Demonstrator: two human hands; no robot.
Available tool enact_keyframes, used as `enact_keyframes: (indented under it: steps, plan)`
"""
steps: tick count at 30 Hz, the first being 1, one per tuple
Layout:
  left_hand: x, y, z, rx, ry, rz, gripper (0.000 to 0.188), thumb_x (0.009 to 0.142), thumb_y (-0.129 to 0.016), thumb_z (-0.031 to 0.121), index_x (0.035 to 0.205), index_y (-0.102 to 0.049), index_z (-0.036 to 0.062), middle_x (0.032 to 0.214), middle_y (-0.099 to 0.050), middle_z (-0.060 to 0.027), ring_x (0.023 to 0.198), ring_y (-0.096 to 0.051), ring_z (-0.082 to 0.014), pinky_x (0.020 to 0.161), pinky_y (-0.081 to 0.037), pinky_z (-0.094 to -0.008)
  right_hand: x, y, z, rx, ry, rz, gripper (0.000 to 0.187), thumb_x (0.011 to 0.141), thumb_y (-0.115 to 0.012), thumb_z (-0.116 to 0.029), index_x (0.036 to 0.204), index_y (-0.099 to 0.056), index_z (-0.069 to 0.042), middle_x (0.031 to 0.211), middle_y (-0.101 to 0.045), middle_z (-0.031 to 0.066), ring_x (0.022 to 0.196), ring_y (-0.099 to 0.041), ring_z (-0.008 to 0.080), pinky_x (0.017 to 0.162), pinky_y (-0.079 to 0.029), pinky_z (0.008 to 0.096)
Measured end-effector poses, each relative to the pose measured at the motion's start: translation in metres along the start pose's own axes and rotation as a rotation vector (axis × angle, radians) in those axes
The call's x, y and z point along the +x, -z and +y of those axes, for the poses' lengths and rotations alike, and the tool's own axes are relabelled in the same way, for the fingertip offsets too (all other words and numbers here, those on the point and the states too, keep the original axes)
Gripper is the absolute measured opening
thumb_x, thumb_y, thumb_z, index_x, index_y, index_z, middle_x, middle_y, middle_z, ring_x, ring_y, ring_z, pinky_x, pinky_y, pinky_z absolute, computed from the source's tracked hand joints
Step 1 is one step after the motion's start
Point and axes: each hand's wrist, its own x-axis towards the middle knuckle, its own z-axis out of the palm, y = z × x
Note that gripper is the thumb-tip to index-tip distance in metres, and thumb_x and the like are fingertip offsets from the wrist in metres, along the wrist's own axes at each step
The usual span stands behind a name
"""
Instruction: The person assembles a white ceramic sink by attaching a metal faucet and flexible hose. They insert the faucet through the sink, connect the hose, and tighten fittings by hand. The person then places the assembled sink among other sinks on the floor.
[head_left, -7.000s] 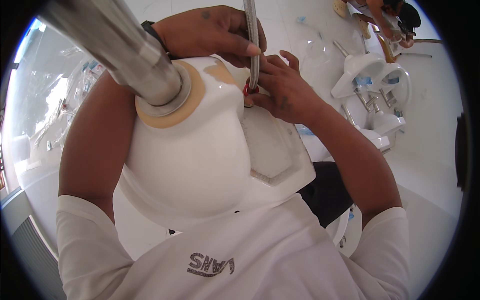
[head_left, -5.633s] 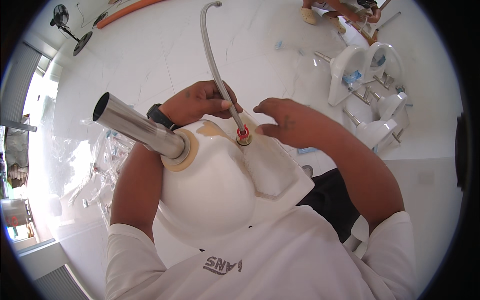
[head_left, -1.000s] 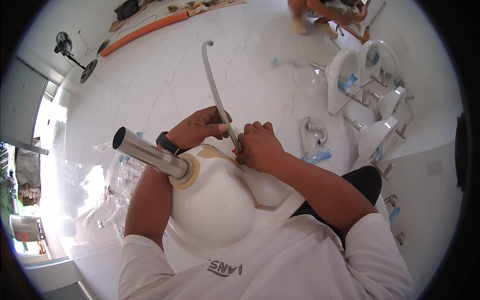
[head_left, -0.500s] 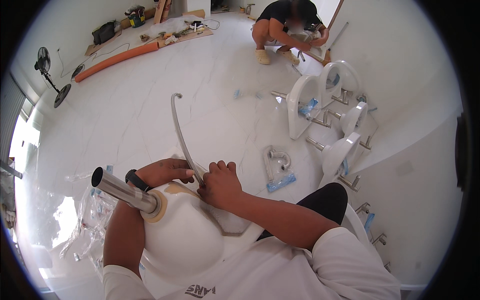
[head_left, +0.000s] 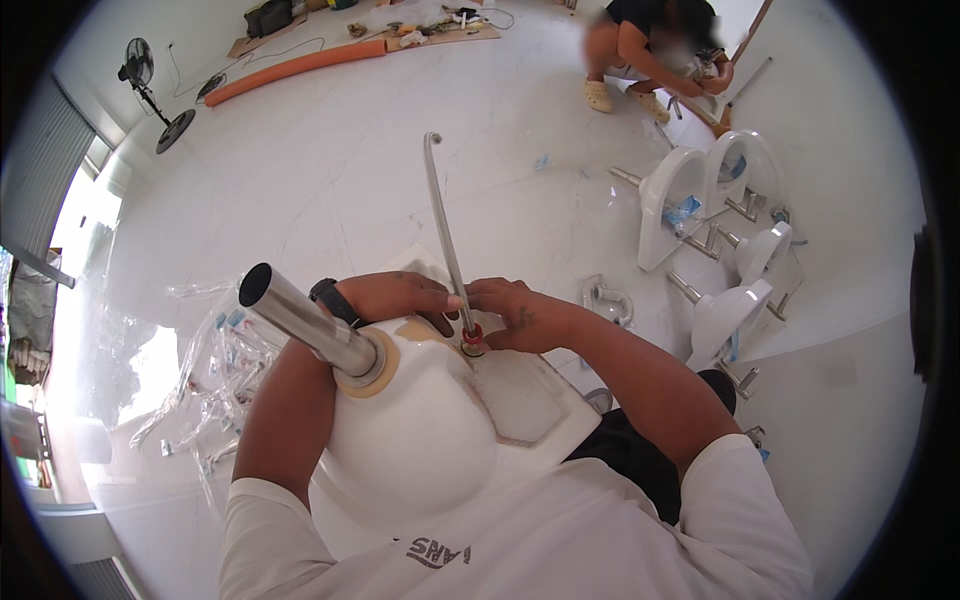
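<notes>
Touching the braided hose [head_left: 446, 220], grip unclear, is the left hand [head_left: 398, 296]; the right hand [head_left: 533, 320], earlier bunched over the red collar [head_left: 473, 337], now has parted fingers [head_left: 493, 288].

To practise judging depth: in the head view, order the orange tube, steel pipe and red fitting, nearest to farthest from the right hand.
1. Red fitting: just left of the right hand.
2. Steel pipe: farther left, on the white basin.
3. Orange tube: far ahead, to the left.

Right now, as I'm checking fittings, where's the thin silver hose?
In the head view, the thin silver hose rises left of centre, between the left hand and right hand, its lower end at the white ceramic basin.
</notes>
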Motion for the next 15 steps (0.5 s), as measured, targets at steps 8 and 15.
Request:
enact_keyframes:
  steps: [8,15]
  plan:
    - [-0.002,0.000,0.003,-0.003,-0.032,0.022,0.062,0.098,-0.064,0.052,0.128,-0.071,-0.0012,0.119,-0.075,-0.0146,0.113,-0.067,-0.0259,0.105,-0.049,-0.0375,0.009,0.006,0.014,0.024,-0.012,-0.094,0.045,0.087,-0.081,-0.027,0.130,-0.070,-0.018,0.148,-0.059,0.0084,0.156,-0.029,0.0341,0.125,-0.026,0.0515]
    - [0.006,0.004,-0.009,-0.052,-0.080,-0.019,0.059,0.102,-0.061,0.048,0.132,-0.068,-0.0018,0.118,-0.075,-0.0151,0.114,-0.067,-0.0255,0.106,-0.048,-0.0374,0.012,0.000,0.025,0.077,-0.059,-0.040,0.045,0.088,-0.081,-0.025,0.131,-0.070,-0.018,0.143,-0.062,0.0063,0.155,-0.029,0.0346,0.126,-0.021,0.0517]
